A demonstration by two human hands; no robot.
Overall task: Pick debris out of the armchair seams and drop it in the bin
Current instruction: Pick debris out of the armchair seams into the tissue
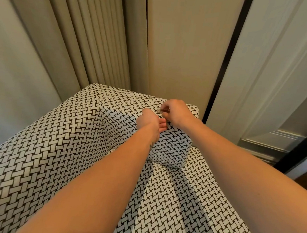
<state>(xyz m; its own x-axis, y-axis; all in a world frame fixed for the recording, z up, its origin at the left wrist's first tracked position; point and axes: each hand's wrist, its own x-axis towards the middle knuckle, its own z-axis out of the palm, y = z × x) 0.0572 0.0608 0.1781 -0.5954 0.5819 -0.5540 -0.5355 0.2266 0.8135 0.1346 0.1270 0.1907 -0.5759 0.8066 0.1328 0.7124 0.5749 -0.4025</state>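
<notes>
Two bare forearms, the left forearm (99,176) and the right forearm (245,168), reach over one basket-weave armchair (46,154), whose front is cut off by the frame. At the top of the backrest the right hand (176,112) pinches one silvery bit of debris (160,110), too small to identify. The left hand (148,121) lies just beside it with fingers curled; whether it holds anything is unclear.

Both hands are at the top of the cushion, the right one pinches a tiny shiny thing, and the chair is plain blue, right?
Not blue. The head view shows the chair covered in a black-and-white woven pattern. Both the left hand and right hand are at the cushion top, the right pinching a tiny shiny thing.
</notes>
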